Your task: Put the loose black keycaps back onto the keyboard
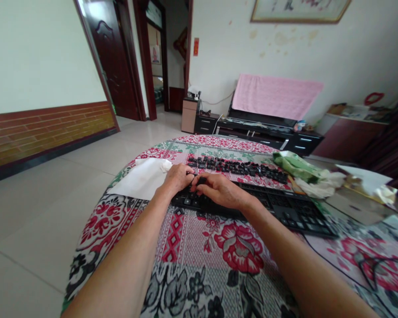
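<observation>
A black keyboard [278, 205] lies across the cloth-covered table, with keys at its left and right ends and many bare sockets in between. At its left end, my left hand [178, 177] has its fingers bent against the back edge, gripping the keyboard there. My right hand [220, 190] is just beside it, over the left keys, thumb and fingers pinched around a small dark keycap [201, 180]. The fingertips of both hands nearly meet. Behind the keyboard, many loose black keycaps [237, 167] lie in a long band.
White paper [141, 179] with a crumpled tissue [165, 165] lies left of the keyboard. To the right are a green plastic package [296, 167], crumpled wrapping [328, 184] and a flat grey-brown piece [360, 205]. A black cable [338, 269] runs over the patterned tablecloth [185, 282].
</observation>
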Demonstrator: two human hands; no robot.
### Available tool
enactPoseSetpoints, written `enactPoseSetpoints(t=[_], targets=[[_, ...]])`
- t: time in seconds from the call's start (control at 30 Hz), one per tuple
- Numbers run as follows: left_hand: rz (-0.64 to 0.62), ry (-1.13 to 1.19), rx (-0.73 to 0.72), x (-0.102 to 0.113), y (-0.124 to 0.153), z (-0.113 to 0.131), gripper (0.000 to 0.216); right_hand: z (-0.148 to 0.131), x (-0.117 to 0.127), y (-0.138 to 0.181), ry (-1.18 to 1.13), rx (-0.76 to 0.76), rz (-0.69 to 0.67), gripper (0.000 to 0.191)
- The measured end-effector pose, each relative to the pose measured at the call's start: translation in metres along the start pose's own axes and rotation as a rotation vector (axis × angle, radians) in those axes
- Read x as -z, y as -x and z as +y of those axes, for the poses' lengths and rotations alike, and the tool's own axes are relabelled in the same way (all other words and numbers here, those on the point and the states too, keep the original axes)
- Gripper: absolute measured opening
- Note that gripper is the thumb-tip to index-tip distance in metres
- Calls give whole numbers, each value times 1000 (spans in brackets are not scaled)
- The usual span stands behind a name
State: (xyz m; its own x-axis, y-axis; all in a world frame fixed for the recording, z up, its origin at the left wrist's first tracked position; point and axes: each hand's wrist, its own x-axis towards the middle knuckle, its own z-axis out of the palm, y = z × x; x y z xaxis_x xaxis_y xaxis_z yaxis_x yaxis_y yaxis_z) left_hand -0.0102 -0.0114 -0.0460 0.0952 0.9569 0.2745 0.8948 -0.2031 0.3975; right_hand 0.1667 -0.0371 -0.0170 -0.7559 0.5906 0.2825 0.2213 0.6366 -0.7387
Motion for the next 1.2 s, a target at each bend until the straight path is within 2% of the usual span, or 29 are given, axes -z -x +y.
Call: enactPoseSetpoints(t=[0.37,0.63,1.2], targets=[[-17,-55,10,1,-1,1,26,-2,-6,-6,179,-9,24,15],[19,-19,-1,-2,-1,-2,27,6,-9,0,30,1,64,17],[33,5,-3,-2,0,-3,27,12,-15,0,3,31,101,14]])
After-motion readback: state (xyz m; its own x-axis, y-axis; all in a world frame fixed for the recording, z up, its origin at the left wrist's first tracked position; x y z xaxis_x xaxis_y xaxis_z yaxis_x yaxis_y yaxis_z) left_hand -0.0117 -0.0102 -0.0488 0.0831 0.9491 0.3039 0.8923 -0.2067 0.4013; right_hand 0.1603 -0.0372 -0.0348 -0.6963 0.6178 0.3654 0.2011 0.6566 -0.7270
